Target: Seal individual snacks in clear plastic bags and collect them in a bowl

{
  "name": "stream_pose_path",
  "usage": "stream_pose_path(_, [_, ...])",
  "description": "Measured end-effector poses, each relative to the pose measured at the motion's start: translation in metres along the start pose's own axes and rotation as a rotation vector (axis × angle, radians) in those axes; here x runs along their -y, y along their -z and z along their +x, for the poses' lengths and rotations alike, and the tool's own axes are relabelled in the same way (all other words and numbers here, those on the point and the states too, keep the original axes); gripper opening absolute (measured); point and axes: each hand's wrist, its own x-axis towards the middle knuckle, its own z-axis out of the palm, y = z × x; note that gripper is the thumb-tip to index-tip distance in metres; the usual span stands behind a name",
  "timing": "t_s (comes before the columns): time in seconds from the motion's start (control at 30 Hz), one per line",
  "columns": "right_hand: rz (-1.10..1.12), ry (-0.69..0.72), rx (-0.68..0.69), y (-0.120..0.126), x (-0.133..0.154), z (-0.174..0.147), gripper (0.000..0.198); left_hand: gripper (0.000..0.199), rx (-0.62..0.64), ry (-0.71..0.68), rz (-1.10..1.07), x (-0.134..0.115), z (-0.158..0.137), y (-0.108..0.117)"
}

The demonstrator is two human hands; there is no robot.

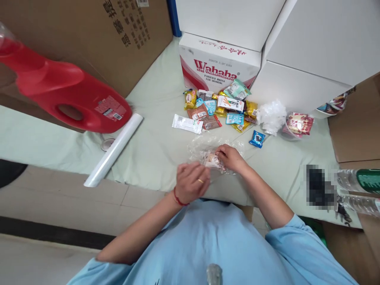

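The left forearm (139,229) angled up and inward, with a red band (179,198) at the wrist. The left hand (192,183) was raised just in front of the packet (213,160), knuckles up and fingers curled; whether it gripped anything could not be determined. The right forearm (267,194) angled inward from the opposite side. The right hand (231,158) had its fingers bent and closed on the packet's right end. The packet was between both hands, amid clear film (196,143) above the cloth (157,138).
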Motion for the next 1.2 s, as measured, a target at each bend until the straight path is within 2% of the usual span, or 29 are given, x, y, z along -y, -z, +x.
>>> stream_pose_path(0.03, [-0.021,0.012,0.007,0.000,0.001,0.000,0.018,0.025,0.073,-0.016,0.006,-0.007,0.001,-0.007])
stream_pose_path(0.1, [-0.040,0.031,0.037,0.002,0.002,0.001,0.018,0.029,0.212,0.057,0.060,-0.011,0.003,-0.024])
stream_pose_path(0.2, [-0.082,0.019,0.061,0.012,0.002,0.005,0.021,0.031,0.382,0.173,0.128,-0.003,0.005,-0.045])
stream_pose_path(0.3, [-0.265,-0.035,-0.105,0.024,0.000,0.013,0.025,0.033,0.456,0.193,0.144,0.003,0.006,-0.051])
stream_pose_path(0.37, [-0.418,-0.091,-0.171,0.030,-0.002,0.022,0.038,0.033,0.465,0.213,0.140,0.002,0.006,-0.049])
stream_pose_path(0.43, [-0.504,-0.148,-0.097,0.034,-0.004,0.032,0.051,0.034,0.479,0.242,0.129,-0.001,0.007,-0.047])
stream_pose_path(0.5, [-0.487,-0.177,0.024,0.038,-0.003,0.039,0.038,0.034,0.496,0.267,0.120,-0.004,0.008,-0.045])
stream_pose_path(0.57, [-0.398,-0.144,0.104,0.042,0.002,0.041,0.022,0.035,0.510,0.285,0.116,-0.005,0.008,-0.046])
stream_pose_path(0.7, [-0.310,0.027,0.116,0.044,0.019,0.021,0.019,0.035,0.510,0.290,0.106,-0.004,0.007,-0.048])
stream_pose_path(0.87, [-0.353,0.163,0.145,0.015,0.031,-0.026,0.040,0.028,0.519,0.341,0.026,0.004,0.001,-0.052])
stream_pose_path(1.0, [-0.330,0.202,0.117,-0.010,0.021,-0.045,0.051,0.027,0.443,0.400,-0.325,0.020,-0.013,-0.055])
stream_pose_path(1.03, [-0.325,0.214,0.118,-0.013,0.019,-0.047,0.051,0.027,0.399,0.441,-0.421,0.026,-0.017,-0.056])
stream_pose_path(1.1, [-0.335,0.235,0.128,-0.016,0.016,-0.050,0.050,0.028,0.296,0.611,-0.505,0.040,-0.023,-0.056])
stream_pose_path(1.2, [-0.391,0.254,0.152,-0.019,0.018,-0.054,0.049,0.033,0.176,0.940,-0.324,0.063,-0.026,-0.055])
